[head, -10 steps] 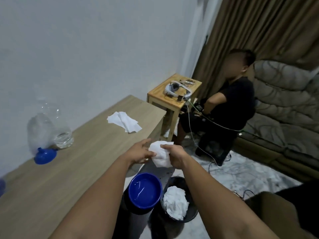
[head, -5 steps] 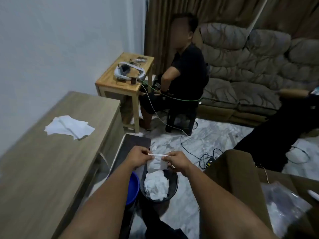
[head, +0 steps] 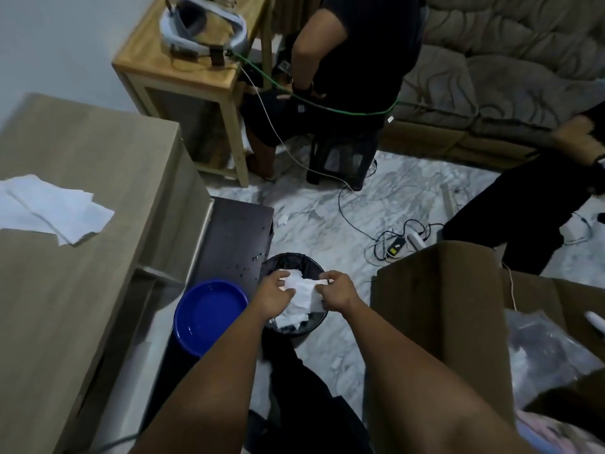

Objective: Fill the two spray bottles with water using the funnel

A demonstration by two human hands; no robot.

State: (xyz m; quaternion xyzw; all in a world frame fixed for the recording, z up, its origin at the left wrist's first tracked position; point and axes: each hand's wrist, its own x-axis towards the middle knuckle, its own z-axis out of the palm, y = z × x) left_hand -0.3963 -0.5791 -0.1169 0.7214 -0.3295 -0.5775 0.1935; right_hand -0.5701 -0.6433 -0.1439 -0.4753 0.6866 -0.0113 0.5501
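Both hands hold a crumpled white tissue [head: 304,291] over the black bin [head: 296,326]: the left hand [head: 275,296] grips its left side, the right hand [head: 337,294] pinches its right edge. Just left of the bin stands a blue basin [head: 209,316]; further left, a wooden table [head: 98,257] bears flat tissues [head: 49,208].

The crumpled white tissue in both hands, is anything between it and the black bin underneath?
Nothing visible blocks it. The crumpled white tissue, pinched by the left hand and right hand, hangs directly over the open round black bin, which already holds white paper.
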